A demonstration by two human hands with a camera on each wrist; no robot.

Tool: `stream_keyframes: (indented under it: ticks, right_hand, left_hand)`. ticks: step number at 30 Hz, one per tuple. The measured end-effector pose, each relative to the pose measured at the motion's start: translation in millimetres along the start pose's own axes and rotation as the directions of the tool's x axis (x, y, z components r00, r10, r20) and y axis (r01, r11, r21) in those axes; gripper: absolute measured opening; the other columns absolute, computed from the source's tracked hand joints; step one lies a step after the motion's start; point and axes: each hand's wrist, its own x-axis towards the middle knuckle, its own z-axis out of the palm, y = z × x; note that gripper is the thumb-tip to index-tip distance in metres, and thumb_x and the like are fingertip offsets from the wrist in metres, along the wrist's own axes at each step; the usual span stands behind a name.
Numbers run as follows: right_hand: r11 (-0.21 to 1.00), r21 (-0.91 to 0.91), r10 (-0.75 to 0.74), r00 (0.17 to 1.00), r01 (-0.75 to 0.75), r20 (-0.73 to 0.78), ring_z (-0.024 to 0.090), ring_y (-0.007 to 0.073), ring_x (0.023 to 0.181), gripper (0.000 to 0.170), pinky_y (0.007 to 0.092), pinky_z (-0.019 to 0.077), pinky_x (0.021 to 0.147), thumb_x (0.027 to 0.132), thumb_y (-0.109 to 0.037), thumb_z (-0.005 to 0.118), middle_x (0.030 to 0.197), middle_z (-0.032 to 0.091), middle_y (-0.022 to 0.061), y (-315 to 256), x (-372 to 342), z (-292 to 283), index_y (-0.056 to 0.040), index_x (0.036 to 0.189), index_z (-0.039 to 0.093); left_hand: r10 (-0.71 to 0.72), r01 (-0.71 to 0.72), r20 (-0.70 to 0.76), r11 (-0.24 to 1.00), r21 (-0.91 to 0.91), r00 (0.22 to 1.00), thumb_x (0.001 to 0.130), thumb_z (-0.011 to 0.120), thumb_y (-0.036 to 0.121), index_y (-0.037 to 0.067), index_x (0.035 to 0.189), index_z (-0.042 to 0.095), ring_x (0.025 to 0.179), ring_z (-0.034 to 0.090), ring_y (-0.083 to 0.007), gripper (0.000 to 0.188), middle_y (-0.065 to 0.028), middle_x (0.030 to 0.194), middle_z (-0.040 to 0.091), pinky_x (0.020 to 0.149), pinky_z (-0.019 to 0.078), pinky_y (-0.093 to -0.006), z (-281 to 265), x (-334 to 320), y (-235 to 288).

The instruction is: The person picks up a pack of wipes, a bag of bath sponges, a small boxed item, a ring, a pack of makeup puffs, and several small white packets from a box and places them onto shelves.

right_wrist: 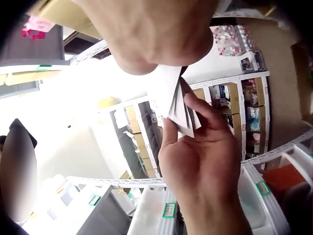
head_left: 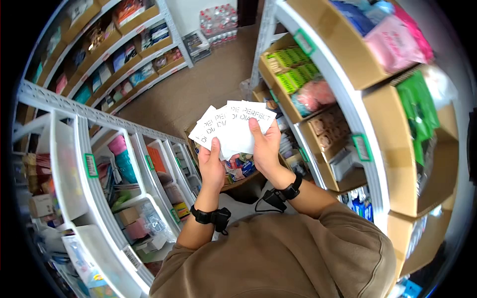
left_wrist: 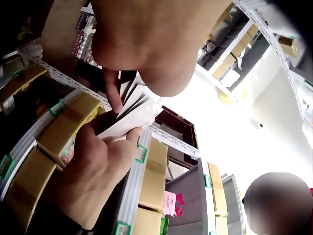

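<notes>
Several flat white cards or packets [head_left: 241, 136], printed PERFECT DIARY in dark letters, are spread in an overlapping fan in front of my chest. My left hand [head_left: 212, 166] holds the left end of the fan, thumb on the near face. At the other end my right hand [head_left: 267, 149] grips them the same way, its thumb lying across the front. In the left wrist view the white cards [left_wrist: 129, 120] show edge-on, with gaps between them. The right wrist view shows the cards [right_wrist: 182, 110] between the fingers and thumb of the left hand [right_wrist: 203, 161].
An open carton [head_left: 241, 185] of mixed packets lies below my hands. White bins [head_left: 69, 169] line a rack on the left. Cardboard boxes [head_left: 397, 144] fill the right shelves. Ahead are another stocked shelf [head_left: 119, 44] and bottle packs [head_left: 218, 22] by the wall.
</notes>
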Motion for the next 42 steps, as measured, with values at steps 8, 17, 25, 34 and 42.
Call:
stream_keyframes:
  ticks: [8, 17, 25, 34, 42]
  right_hand:
    - [0.974, 0.015, -0.223, 0.974, 0.224, -0.04, 0.061, 0.0132, 0.099, 0.03, 0.0287, 0.0499, 0.087, 0.095, -0.015, 0.064, 0.111, 0.066, 0.0087, -95.4, -7.1, 6.5, -0.0004, 0.118, 0.052]
    - [0.956, 0.113, -0.248, 0.953, 0.27, -0.176, 0.062, 0.0152, 0.101, 0.029, 0.0313, 0.0503, 0.089, 0.096, -0.015, 0.063, 0.113, 0.065, 0.0092, -117.4, -30.1, -8.7, -0.0016, 0.119, 0.052]
    - [0.94, 0.026, -0.313, 0.894, 0.339, -0.321, 0.062, 0.0156, 0.101, 0.028, 0.0316, 0.0512, 0.088, 0.096, -0.014, 0.063, 0.114, 0.065, 0.0091, -118.0, -62.1, -41.1, -0.003, 0.12, 0.052]
    - [0.954, -0.071, -0.291, 0.841, 0.292, -0.456, 0.062, 0.0152, 0.101, 0.031, 0.0301, 0.0505, 0.087, 0.093, -0.01, 0.066, 0.113, 0.065, 0.0092, -127.0, -106.8, -82.0, -0.0013, 0.119, 0.053]
    - [0.978, -0.184, 0.018, 0.915, -0.1, -0.402, 0.065, 0.0192, 0.098, 0.043, 0.032, 0.0531, 0.085, 0.082, -0.01, 0.076, 0.11, 0.067, 0.0117, -172.8, -158.5, -174.7, 0.0017, 0.12, 0.058]
  left_hand:
    - [-0.004, -0.05, 0.173, 0.949, 0.311, 0.985, 0.099, 0.058, 0.023, 0.0, 0.122, 0.052, 0.083, 0.067, -0.0136, 0.033, -0.0081, 0.106, 0.066, 0.056, 0.0576, -0.0259, 75.5, -23.1, 58.4]
    - [-0.101, -0.013, 0.31, 0.938, 0.345, 0.945, 0.096, 0.064, 0.023, 0.001, 0.118, 0.056, 0.078, 0.066, -0.0094, 0.032, -0.0055, 0.099, 0.068, 0.056, 0.0567, -0.0232, 94.4, -32.8, 60.2]
    - [-0.274, 0.077, 0.514, 0.925, 0.372, 0.813, 0.093, 0.066, 0.011, -0.002, 0.12, 0.054, 0.08, 0.066, -0.0126, 0.033, -0.0093, 0.104, 0.067, 0.058, 0.0549, -0.0246, 100.6, -41.2, 46.2]
    - [-0.449, 0.13, 0.675, 0.874, 0.469, 0.585, 0.091, 0.065, 0.006, -0.002, 0.124, 0.052, 0.095, 0.063, -0.0124, 0.036, -0.0082, 0.113, 0.065, 0.077, 0.0532, -0.0269, 105.9, -42.9, -0.5]
    - [-0.561, -0.254, 0.827, 0.804, 0.538, -0.025, 0.089, 0.065, 0.006, -0.002, 0.134, 0.047, 0.115, 0.056, -0.019, 0.048, -0.0118, 0.124, 0.06, 0.097, 0.0462, -0.0353, 171.2, -44.8, -81.7]
